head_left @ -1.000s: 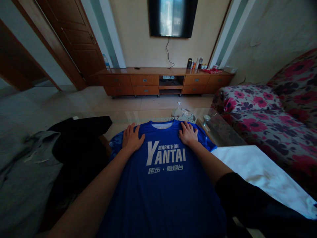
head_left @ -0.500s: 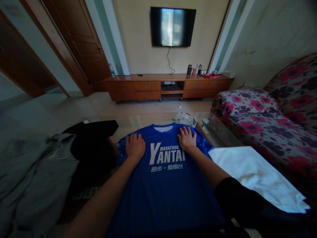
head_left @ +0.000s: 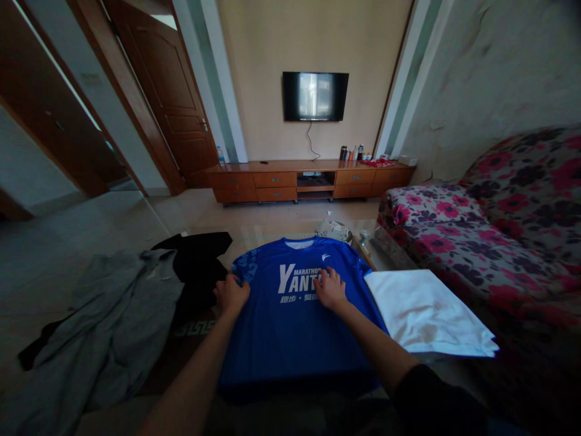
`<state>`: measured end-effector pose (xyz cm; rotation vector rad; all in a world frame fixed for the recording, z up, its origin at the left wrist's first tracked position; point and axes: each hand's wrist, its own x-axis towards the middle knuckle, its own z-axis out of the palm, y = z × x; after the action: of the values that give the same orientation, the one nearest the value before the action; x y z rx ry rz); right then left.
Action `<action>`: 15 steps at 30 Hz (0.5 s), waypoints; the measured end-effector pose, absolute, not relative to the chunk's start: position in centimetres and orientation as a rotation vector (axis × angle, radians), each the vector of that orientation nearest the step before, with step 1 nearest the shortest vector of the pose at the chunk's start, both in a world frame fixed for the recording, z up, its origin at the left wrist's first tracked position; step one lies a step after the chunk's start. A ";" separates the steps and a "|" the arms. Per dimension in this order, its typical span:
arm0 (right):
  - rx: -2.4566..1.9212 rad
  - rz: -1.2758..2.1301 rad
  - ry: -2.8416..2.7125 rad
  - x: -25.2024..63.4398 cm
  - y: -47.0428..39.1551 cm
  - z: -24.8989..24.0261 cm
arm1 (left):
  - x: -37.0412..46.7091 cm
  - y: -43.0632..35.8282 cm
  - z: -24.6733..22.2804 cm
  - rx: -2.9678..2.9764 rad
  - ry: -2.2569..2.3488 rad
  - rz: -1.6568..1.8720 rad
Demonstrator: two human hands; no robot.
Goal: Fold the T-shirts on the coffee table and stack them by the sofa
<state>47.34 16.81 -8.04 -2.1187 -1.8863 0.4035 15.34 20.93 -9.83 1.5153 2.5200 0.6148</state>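
A blue T-shirt (head_left: 281, 339) with white "Marathon Yantai" lettering lies spread out, front up, on a glass-topped table, its collar pointing away from me. My left hand (head_left: 231, 295) is at the shirt's left edge just below the patterned sleeve, fingers curled closed on the fabric there. Resting on the chest print is my right hand (head_left: 331, 289), its fingers spread and covering the end of the lettering. To the right, a folded white garment (head_left: 426, 309) lies beside the shirt.
Left of the shirt lie a grey garment (head_left: 122, 321) and a black garment (head_left: 200, 248). Beyond the collar are a crumpled plastic bag (head_left: 336, 227) and a small metallic object (head_left: 364, 237). A flowered sofa (head_left: 445, 233) stands right; a low TV cabinet (head_left: 275, 180) is against the far wall.
My left hand has moved from lying near the shoulder down and outward to the shirt's left edge, its fingers now closed. My right hand has slid down onto the lettering. The view has tilted up.
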 end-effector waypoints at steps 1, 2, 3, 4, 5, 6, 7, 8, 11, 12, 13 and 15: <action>-2.109 0.429 -1.894 47.2 15.9 -8.3 | 14.6 20.7 -10.0 1.475 2.520 0.596; -2.097 0.440 -1.913 47.1 15.0 -8.5 | 14.0 20.6 -10.2 1.446 2.508 0.583; -2.080 0.435 -1.943 47.0 14.3 -8.8 | 13.4 20.5 -10.3 1.427 2.487 0.576; -2.061 0.420 -1.977 47.0 13.7 -9.0 | 13.0 20.5 -10.3 1.419 2.462 0.574; -2.040 0.397 -2.009 47.0 13.2 -9.2 | 12.6 20.6 -10.2 1.422 2.435 0.575; -2.022 0.375 -2.036 47.1 12.8 -9.3 | 12.3 20.6 -10.1 1.431 2.414 0.579; -2.007 0.356 -2.057 47.2 12.5 -9.3 | 12.1 20.7 -10.0 1.446 2.400 0.583; -1.996 0.343 -2.076 47.4 12.4 -9.2 | 12.0 20.9 -10.0 1.461 2.391 0.590; -1.989 0.316 -2.108 47.7 12.2 -8.9 | 11.9 21.1 -10.1 1.498 2.376 0.606; -1.991 0.306 -2.114 47.7 12.1 -8.8 | 12.0 21.2 -10.3 1.510 2.374 0.610; -1.992 0.298 -2.119 47.7 12.1 -8.7 | 12.1 21.2 -10.5 1.522 2.380 0.612; -1.989 0.275 -2.121 47.7 12.1 -8.8 | 12.4 21.1 -11.0 1.529 2.407 0.643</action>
<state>47.71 12.11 -8.77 -1.9890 -2.1205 0.2755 12.40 21.13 -10.97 1.5294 2.4065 0.6428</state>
